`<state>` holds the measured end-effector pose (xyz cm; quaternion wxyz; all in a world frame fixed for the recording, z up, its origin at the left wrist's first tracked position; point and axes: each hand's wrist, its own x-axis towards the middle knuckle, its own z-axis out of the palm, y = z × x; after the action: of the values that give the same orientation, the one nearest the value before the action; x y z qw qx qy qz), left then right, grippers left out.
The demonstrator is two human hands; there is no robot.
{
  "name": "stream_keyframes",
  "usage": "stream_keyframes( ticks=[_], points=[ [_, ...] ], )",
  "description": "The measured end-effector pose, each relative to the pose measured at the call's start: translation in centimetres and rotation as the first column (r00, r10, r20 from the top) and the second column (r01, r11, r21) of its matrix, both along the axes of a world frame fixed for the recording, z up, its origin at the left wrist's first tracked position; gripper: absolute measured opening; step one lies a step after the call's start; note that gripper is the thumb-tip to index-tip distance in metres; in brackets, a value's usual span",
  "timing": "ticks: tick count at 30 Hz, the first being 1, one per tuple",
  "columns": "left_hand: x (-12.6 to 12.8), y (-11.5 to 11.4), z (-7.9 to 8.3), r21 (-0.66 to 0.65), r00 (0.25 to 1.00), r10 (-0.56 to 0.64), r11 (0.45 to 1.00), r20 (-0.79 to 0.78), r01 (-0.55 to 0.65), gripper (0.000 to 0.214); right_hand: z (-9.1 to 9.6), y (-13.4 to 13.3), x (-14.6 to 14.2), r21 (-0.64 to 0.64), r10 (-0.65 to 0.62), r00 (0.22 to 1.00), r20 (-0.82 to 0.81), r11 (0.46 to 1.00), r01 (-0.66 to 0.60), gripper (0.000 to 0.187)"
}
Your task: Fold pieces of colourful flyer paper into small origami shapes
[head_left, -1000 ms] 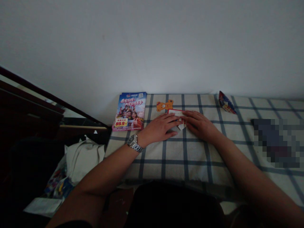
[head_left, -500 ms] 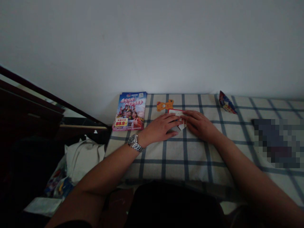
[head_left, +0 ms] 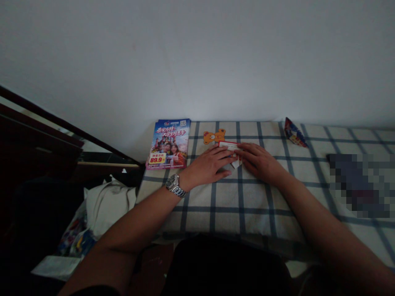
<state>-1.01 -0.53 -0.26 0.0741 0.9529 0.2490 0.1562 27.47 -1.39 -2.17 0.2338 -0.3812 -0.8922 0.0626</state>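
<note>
A small folded paper (head_left: 228, 145), white inside with a red edge and red print, lies on the checked cloth (head_left: 226, 213) under both hands. My left hand (head_left: 210, 163), below a metal wristwatch (head_left: 175, 186), rests across its left part with fingers stretched out and thumb apart. From the other side my right hand (head_left: 259, 162) lays its slightly bent fingers on the right part. The fingertips of both hands nearly meet and cover much of the paper. Left of them, a stack of colourful printed flyers (head_left: 169, 144) lies against the wall.
A folded colourful paper piece (head_left: 294, 133) stands on the cloth at the back right. A blurred dark object (head_left: 354, 185) lies farther right. The cloth has a bear print (head_left: 213, 136). Beside the left edge are a white bag (head_left: 111, 203) and a dark wooden frame (head_left: 33, 139).
</note>
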Motion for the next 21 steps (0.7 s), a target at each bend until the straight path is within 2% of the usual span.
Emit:
stream_keyframes(
  ticks=[4,9,21],
  points=[
    [0.07,-0.21,0.24,0.024,0.999,0.025,0.999,-0.023,-0.024,0.057,0.12,-0.02,0.09,0.016,-0.016,1.000,0.020,1.000,0.016,0.043],
    [0.13,-0.08,0.12,0.040,1.000,-0.005,0.999,0.005,0.004,0.058,-0.18,0.12,0.38,0.016,-0.020,0.998,0.051,1.000,0.019,0.046],
    [0.25,-0.14,0.21,0.065,1.000,-0.003,0.998,0.014,0.002,0.051,0.05,0.07,0.21,0.064,-0.011,1.000,0.015,0.998,0.010,0.042]
  ],
)
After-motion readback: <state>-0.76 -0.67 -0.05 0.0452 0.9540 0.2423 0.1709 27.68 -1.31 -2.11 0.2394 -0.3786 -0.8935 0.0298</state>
